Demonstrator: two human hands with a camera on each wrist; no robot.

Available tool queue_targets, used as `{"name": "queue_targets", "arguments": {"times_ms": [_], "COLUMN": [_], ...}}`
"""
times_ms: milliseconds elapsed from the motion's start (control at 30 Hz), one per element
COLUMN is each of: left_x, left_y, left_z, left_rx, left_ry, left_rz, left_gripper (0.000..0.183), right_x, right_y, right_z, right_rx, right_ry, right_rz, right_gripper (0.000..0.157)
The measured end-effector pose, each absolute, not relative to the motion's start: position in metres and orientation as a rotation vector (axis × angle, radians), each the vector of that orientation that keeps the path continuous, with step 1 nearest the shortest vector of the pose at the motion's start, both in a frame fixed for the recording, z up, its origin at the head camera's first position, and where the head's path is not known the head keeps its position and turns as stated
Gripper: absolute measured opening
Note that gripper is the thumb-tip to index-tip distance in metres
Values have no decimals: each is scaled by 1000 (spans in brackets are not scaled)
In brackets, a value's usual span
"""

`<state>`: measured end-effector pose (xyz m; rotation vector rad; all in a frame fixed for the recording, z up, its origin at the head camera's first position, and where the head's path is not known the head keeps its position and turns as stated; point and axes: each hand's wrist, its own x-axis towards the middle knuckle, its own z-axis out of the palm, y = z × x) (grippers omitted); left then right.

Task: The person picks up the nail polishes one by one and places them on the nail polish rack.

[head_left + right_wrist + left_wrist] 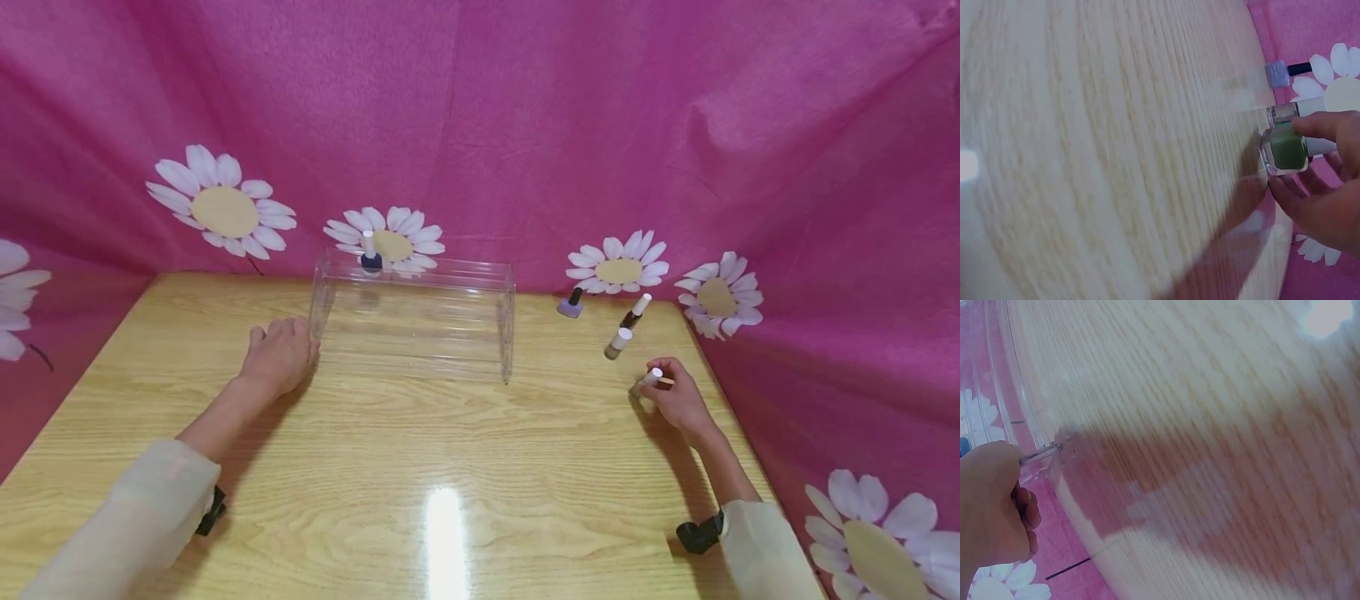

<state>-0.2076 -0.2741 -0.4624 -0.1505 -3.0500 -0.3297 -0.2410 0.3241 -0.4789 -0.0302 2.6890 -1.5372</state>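
Note:
A clear acrylic rack [420, 367] with stepped tiers stands at the back left of the table. My left hand [279, 357] holds the rack's left end, its fingers curled by the clear edge in the left wrist view. On the rack's top tier stands a dark blue nail polish bottle [371, 262] with a white cap. At the right, my right hand [678, 398] pinches a green nail polish bottle [1287, 149] with a white cap between thumb and fingers. The bottle is upright, close over the table.
Behind the right hand stand a lilac nail polish bottle [570, 308] with a black cap, a dark bottle [631, 319] and a greyish bottle [614, 351], both white-capped. A pink cloth [525, 150] with daisies borders the wooden table [360, 467].

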Motion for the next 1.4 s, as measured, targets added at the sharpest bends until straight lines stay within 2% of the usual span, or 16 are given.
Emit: {"name": "queue_targets", "arguments": {"times_ms": [567, 900, 1400], "left_x": [-206, -205, -204], "left_y": [-275, -275, -274], "left_z": [-463, -464, -464], "left_rx": [-152, -169, -206], "left_ry": [-3044, -3024, -2948], "left_rz": [-320, -337, -311], "left_gripper": [24, 25, 24], "right_x": [-239, -238, -251], "right_y": [325, 322, 276], "right_z": [-480, -476, -433], "right_rx": [-18, -46, -287], "right_ry": [2734, 2817, 2838], "right_rz": [-1481, -1456, -1635], "right_gripper": [38, 50, 52]}}
